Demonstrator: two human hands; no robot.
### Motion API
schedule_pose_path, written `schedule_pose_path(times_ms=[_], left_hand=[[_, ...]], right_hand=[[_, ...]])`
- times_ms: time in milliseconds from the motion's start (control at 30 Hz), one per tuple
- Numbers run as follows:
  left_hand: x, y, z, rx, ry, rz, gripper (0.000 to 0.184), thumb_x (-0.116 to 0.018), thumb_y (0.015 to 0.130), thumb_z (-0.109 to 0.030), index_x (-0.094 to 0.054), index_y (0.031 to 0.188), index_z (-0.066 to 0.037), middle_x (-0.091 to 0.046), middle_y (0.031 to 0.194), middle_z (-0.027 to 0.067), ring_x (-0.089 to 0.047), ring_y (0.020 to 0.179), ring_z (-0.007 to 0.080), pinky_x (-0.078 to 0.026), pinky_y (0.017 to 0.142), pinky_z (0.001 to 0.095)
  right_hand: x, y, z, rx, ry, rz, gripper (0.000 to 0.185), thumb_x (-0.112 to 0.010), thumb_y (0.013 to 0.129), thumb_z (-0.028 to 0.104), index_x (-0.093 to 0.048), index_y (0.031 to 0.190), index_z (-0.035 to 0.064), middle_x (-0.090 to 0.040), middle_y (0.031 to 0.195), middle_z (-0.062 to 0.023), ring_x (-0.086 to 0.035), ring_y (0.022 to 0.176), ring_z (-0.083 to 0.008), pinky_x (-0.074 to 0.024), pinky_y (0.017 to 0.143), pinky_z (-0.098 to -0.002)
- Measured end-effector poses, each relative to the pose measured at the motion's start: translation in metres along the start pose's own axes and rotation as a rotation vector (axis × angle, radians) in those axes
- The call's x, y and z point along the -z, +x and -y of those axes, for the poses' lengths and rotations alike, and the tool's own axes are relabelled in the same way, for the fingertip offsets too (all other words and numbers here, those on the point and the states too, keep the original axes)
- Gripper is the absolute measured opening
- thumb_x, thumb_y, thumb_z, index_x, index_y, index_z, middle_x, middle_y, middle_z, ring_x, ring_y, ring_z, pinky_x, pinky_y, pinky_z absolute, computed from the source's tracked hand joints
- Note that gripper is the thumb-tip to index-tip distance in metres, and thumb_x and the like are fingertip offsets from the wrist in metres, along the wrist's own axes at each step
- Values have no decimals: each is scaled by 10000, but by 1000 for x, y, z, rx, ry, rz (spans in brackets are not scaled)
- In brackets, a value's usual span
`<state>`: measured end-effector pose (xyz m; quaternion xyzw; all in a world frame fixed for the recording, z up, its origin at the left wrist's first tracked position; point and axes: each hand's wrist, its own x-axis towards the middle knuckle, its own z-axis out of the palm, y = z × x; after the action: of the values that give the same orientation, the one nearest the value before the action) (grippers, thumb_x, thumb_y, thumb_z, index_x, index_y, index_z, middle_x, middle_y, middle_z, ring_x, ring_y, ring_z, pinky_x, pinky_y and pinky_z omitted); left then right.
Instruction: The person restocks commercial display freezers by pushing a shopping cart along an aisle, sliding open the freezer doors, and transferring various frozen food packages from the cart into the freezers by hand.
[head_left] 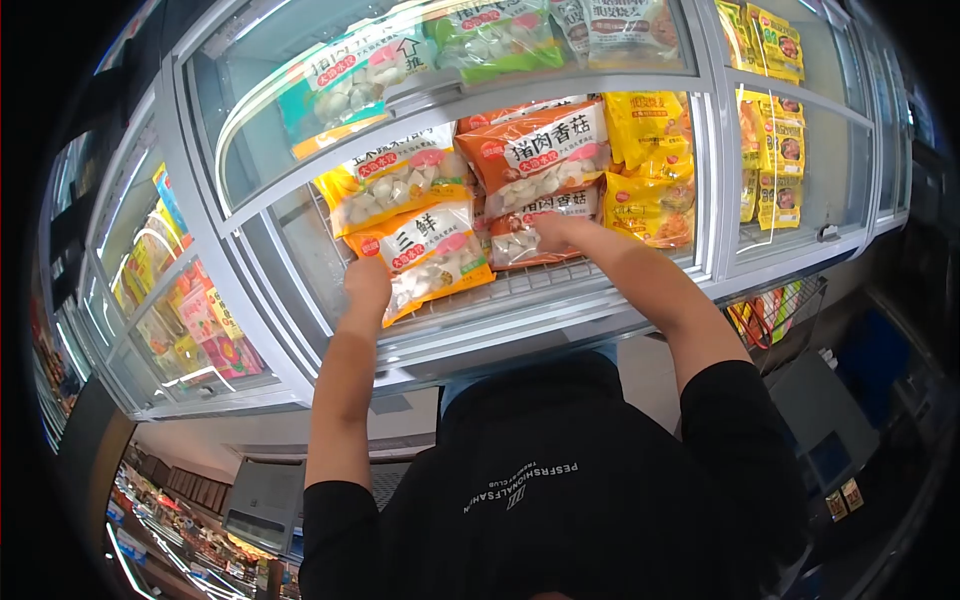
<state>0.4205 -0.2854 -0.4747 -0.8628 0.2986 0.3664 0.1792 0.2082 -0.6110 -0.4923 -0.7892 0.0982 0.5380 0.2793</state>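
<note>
My left hand (367, 283) is closed at the left edge of an orange and white bag of frozen dumplings (435, 262), its fingertips partly hidden behind the bag. This bag lies tilted at the front of the freezer. To its right, my right hand (556, 232) rests with curled fingers on a lower brown-orange dumpling bag (515, 250); the fingertips are hard to make out. Another brown-orange dumpling bag (540, 145) lies above that one. Behind the left bag is a yellow-edged dumpling bag (400, 180).
Yellow food bags (650, 205) stack at the right of the opening. A sliding glass lid (450, 75) covers the rear bags. The metal front rail (500, 335) runs between my body and the wire rack (540, 280). More freezer sections stand on both sides.
</note>
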Motion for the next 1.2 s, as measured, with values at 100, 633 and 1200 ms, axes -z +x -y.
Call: schedule_pose_path(times_ms=[100,633,1200], left_hand=[[18,3,-42,-238,86,-157,241,-716,871,-274,-781,925,-49,-750,927,159,-748,862,307,-599,725,412],[36,104,-248,268,-1080,-159,735,-791,846,-397,-458,1292,84,-618,1268,290,-606,1189,448,-485,1018,440],[191,125,-271,-676,-134,-537,1164,-985,468,-362,-427,1434,-29,-608,1288,202,-558,1246,370,-435,1042,481]], right_hand=[[-1,-30,-56,-165,-137,2,374,-729,812,153,-679,1133,-31,-707,1123,-247,-682,1079,-372,-556,897,-437],[30,0,-66,-344,1671,-613,768,-769,903,362,-314,1480,139,-516,1404,-168,-595,1179,-364,-500,967,-553],[30,54,-34,-263,2514,-607,804,-799,816,579,-495,1385,99,-623,1277,-93,-578,1204,-306,-424,999,-567]])
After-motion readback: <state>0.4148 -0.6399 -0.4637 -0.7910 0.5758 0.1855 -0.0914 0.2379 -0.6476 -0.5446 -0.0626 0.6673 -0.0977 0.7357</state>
